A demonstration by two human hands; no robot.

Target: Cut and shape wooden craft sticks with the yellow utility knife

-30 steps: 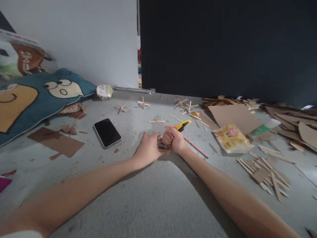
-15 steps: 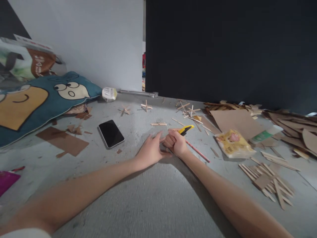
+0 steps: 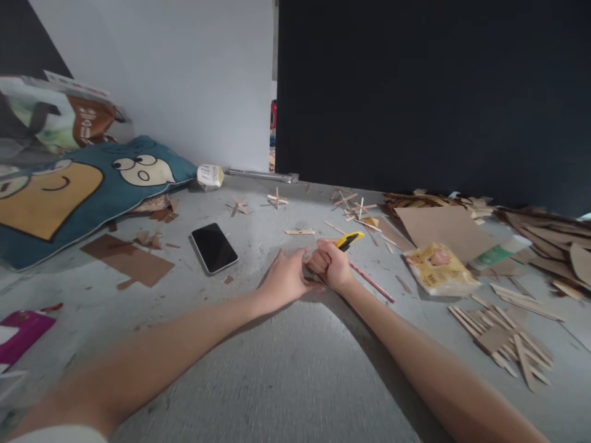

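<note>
My right hand [image 3: 329, 264] is wrapped round a yellow and black utility knife [image 3: 351, 240]; its handle sticks out past the top of the fist, and the blade end is hidden. Against it rests my left hand [image 3: 287, 274], thumb and fingers curved in toward the right fist. Whatever lies between the left fingers is too small or covered to make out. A red-striped pencil [image 3: 373, 283] lies just right of the right wrist. Beyond the hands is a flat wooden stick piece [image 3: 299, 232] on the grey table [image 3: 277, 375].
Left of the hands lie a phone [image 3: 214, 247], brown cardboard [image 3: 129, 259] and a blue cushion [image 3: 87, 191]. Small crossed-stick pieces [image 3: 277, 198] stand farther back. To the right are a yellow tissue packet [image 3: 441, 269], a glue bottle [image 3: 501, 252] and piled wooden sticks [image 3: 505, 341].
The view has swung slightly left, so everything sits a little farther right. Both hands stay together in nearly the same pose, the knife still in my right fist.
</note>
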